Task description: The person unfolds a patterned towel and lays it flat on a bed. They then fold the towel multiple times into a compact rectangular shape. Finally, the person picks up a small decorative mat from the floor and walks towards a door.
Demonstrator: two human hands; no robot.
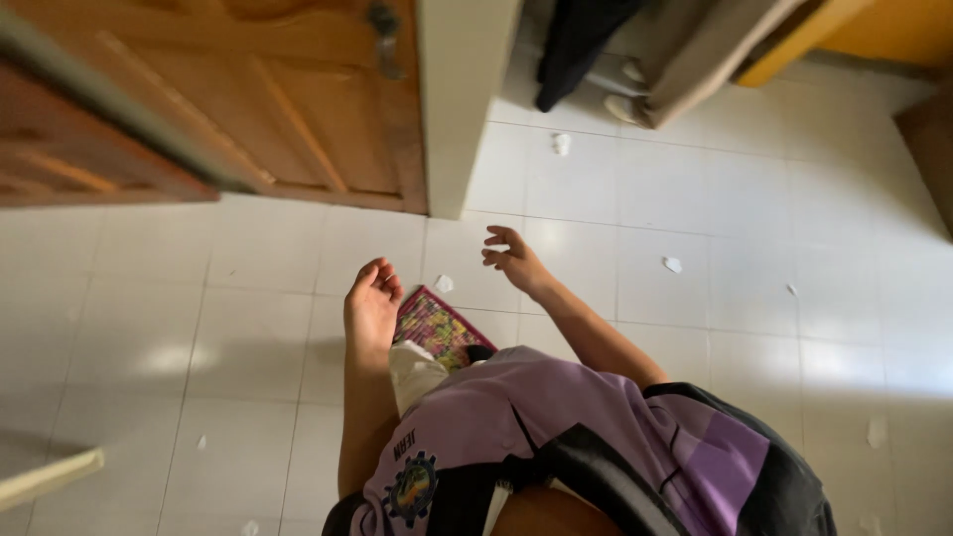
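While both hands hang empty over the white tiled floor [248,298], the left hand [372,303] hovers loosely cupped just above the colourful patterned mat [437,326], which lies partly hidden under the purple clothing [556,417]. The right hand [514,260], fingers spread, is farther off, nearer a paper scrap [444,283]. The mat's long axis seems to run diagonally toward the wooden door [298,109].

Glossy white tiled floor [735,328] strewn with small white paper scraps [672,264], a panelled brown wooden door [298,109] far left beside a white wall corner [462,99].
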